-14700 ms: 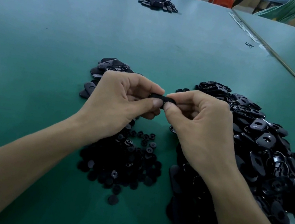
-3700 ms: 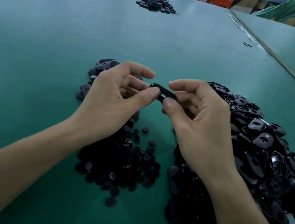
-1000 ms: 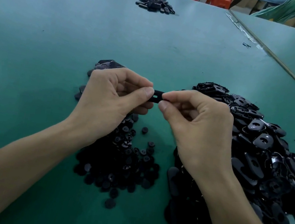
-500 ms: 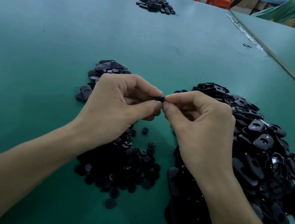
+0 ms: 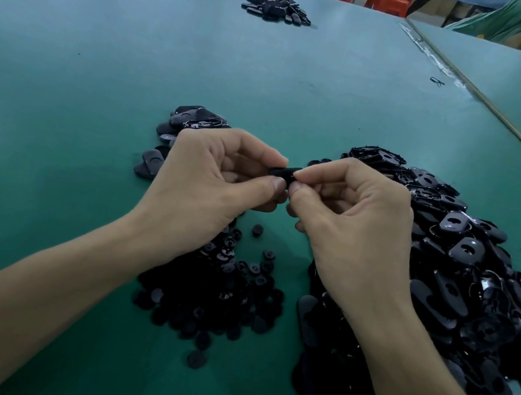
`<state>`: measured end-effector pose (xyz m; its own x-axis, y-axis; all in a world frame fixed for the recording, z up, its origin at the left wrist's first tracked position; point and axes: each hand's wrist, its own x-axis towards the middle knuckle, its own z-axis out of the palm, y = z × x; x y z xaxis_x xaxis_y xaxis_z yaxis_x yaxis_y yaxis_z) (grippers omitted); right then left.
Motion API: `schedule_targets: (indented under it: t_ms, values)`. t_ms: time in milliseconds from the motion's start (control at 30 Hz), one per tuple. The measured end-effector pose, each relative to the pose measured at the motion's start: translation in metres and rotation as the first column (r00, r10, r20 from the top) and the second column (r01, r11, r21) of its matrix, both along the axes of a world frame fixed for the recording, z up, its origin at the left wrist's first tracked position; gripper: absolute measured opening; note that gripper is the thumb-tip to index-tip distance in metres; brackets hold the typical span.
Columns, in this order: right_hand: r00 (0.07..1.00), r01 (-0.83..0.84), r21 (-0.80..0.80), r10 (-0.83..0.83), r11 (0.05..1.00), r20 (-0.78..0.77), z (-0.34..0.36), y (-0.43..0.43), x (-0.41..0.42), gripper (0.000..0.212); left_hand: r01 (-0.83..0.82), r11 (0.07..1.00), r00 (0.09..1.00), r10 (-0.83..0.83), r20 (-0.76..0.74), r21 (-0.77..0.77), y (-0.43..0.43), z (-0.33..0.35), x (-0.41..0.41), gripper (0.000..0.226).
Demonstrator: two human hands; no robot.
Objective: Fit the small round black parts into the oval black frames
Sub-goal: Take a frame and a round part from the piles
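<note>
My left hand has closed in on my right hand, both now pinching the oval black frame between them near the round parts pile, probably to press one in.

table: green top, matt, smooth, faint sheen toward far end | oval frames: black plastic, glossy, catching highlights | round parts: black plastic, duller, near matt | held frame: black plastic, finish unclear | stools: orange plastic, smooth | seam strip: tape-like, shiny, wrinkled
</note>
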<state>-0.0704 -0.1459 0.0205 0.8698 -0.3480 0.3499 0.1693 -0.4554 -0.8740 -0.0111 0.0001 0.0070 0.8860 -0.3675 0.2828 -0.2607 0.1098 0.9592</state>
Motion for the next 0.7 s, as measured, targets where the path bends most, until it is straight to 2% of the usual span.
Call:
schedule_targets:
  t_ms: [200, 400, 500, 700]
  values:
    - [1.0, 0.015, 0.002, -0.015, 1.0, 0.007, 0.0016, 0.0014, -0.0008, 0.005, -0.005, 0.999, 1.0, 0.005, 0.002, -0.035, -0.0001, 0.0006, -0.0016, 0.02]
    - [0.998, 0.031, -0.067, -0.028, 0.997, 0.049, 0.0004, 0.0036, -0.0018, 0.016, 0.01, 0.999, 0.999, -0.012, -0.036, -0.05, -0.0003, 0.0012, -0.0015, 0.02]
    - [0.999, 0.034, -0.082, -0.031, 0.996, 0.027, 0.0011, 0.0023, -0.0022, 0.015, 0.008, 0.998, 0.998, -0.011, -0.055, -0.059, -0.0014, 0.0009, -0.0026, 0.02]
    - [0.997, 0.057, -0.078, -0.053, 0.995, 0.053, 0.0002, 0.003, -0.0023, 0.013, -0.02, 0.998, 1.0, 0.02, 0.005, -0.068, -0.0024, 0.0009, -0.0049, 0.021]
